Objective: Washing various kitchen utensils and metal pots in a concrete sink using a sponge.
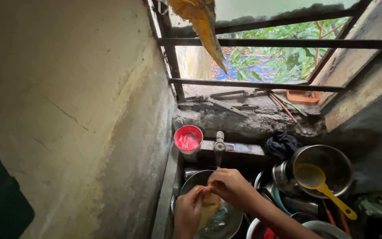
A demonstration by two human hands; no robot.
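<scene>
My left hand (189,212) and my right hand (230,185) meet over a steel bowl (228,223) in the sink, under the tap (219,146). Both hands grip a yellowish soft thing, a sponge or cloth (209,208), held between them above the wet bowl. The right forearm runs off toward the lower right.
A red cup (188,140) stands on the ledge left of the tap. A dark cloth (281,145) lies to its right. A steel pot (332,166) holds a yellow ladle (321,185). More steel vessels crowd the sink's right side. A barred window (266,62) is above, a plaster wall on the left.
</scene>
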